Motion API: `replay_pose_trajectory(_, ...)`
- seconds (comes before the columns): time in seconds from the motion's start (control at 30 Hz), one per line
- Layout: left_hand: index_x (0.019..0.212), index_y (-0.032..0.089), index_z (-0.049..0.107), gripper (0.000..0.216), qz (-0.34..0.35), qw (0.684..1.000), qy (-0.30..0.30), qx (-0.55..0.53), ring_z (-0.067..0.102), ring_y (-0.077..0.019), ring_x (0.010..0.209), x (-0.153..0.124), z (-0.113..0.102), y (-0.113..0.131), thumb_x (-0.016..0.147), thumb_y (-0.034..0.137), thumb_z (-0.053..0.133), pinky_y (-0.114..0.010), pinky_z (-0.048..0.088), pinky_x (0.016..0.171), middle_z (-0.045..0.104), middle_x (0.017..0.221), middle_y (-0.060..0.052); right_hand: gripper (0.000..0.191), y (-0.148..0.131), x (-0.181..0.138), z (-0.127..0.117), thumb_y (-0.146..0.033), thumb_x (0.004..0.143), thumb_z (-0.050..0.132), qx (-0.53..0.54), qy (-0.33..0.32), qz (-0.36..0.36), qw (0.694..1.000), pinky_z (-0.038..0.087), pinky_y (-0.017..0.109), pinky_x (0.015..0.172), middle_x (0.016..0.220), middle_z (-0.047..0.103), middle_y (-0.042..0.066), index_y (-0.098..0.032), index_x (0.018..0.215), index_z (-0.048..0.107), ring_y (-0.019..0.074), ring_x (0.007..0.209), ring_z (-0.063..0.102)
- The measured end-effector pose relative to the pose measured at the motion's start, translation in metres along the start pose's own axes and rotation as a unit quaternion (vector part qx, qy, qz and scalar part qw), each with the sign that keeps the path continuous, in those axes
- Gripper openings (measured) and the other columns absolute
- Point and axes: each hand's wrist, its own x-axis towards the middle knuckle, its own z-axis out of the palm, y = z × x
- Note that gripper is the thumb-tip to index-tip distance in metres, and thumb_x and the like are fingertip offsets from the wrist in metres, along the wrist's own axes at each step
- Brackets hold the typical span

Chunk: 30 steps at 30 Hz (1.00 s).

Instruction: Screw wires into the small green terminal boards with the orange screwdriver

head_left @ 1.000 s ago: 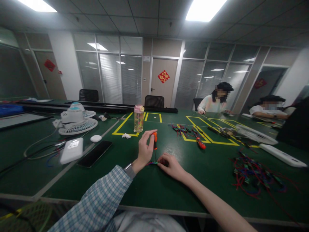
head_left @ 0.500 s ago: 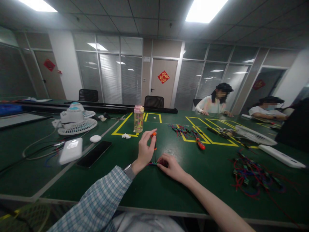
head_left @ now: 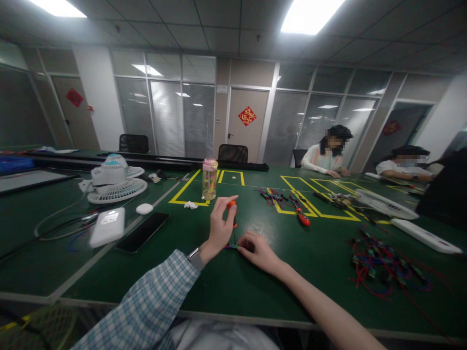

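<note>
The left hand (head_left: 221, 221) grips an upright orange-and-black screwdriver (head_left: 234, 218) by its handle; directly below, at the shaft's lower end, a small green wired circuit board (head_left: 233, 246) lies on the dark-green tabletop (head_left: 233, 287), its right end pinched by the right hand (head_left: 260, 251).

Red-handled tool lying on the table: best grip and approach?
I'd take the red-handled tool around its thick handle, coming from the near right side, likely from above. It lies flat with the handle end pointing near and right, while the opposite end runs toward the wire bundle, where fingers could snag. The right hand is nearer.
</note>
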Motion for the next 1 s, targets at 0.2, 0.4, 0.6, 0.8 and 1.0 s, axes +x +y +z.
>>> replay_pose_trajectory(0.2, 0.109, 0.021, 0.061, 0.025, -0.021, 0.999, -0.022, -0.033, 0.058, -0.017, 0.096, -0.0001, 0.0001, -0.0027, 0.096, 0.025, 0.04, -0.031, 0.045, 0.087, 0.062, 0.102, -0.006, 0.008, -0.0007, 0.0003, -0.0001, -0.008, 0.076, 0.06, -0.005, -0.002, -0.001, 1.0, 0.04, 0.022, 0.058, 0.073, 0.054, 0.0, -0.015, 0.079, 0.063, 0.0119, 0.063, 0.051)
replay_pose_trajectory(0.4, 0.102, 0.024, 0.066, 0.018, 0.007, 1.0, 0.007, 0.021, 0.052, -0.0151, 0.087, 0.0005, -0.0003, -0.0032, 0.087, 0.031, 0.06, -0.028, 0.045, 0.082, 0.049, 0.091, -0.002, 0.01, -0.0035, -0.0002, -0.0013, -0.006, 0.076, 0.06, -0.001, -0.003, 0.001, 1.0, 0.04, 0.022, 0.058, 0.073, 0.054, 0.0, -0.015, 0.079, 0.063, 0.0117, 0.063, 0.051)
replay_pose_trajectory(0.6, 0.112, 0.021, 0.06, 0.025, 0.002, 1.0, -0.009, -0.01, 0.056, -0.0159, 0.09, -0.0004, 0.0001, -0.0024, 0.096, 0.025, 0.042, -0.03, 0.044, 0.083, 0.059, 0.097, -0.005, 0.009, -0.0034, 0.0001, -0.0015, -0.007, 0.076, 0.06, -0.004, -0.003, 0.003, 1.0, 0.039, 0.022, 0.058, 0.073, 0.053, -0.001, -0.015, 0.079, 0.064, 0.0116, 0.063, 0.05)
replay_pose_trajectory(0.8, 0.107, 0.021, 0.063, 0.024, -0.001, 1.0, -0.012, 0.0, 0.056, -0.0174, 0.095, -0.0002, -0.0012, -0.0011, 0.095, 0.027, 0.043, -0.032, 0.044, 0.087, 0.06, 0.099, -0.005, 0.009, -0.0031, -0.0001, -0.0015, -0.008, 0.076, 0.06, 0.001, -0.003, 0.001, 1.0, 0.04, 0.022, 0.058, 0.073, 0.054, 0.0, -0.015, 0.079, 0.063, 0.0118, 0.063, 0.05)
replay_pose_trajectory(1.0, 0.099, 0.024, 0.067, 0.017, 0.014, 0.998, 0.027, 0.047, 0.052, -0.0162, 0.088, -0.0002, -0.0007, -0.0015, 0.085, 0.032, 0.063, -0.031, 0.044, 0.084, 0.048, 0.091, -0.002, 0.01, -0.0024, 0.0001, -0.0013, -0.007, 0.076, 0.06, 0.0, -0.004, 0.001, 1.0, 0.04, 0.022, 0.058, 0.073, 0.054, -0.001, -0.015, 0.08, 0.063, 0.0116, 0.062, 0.05)
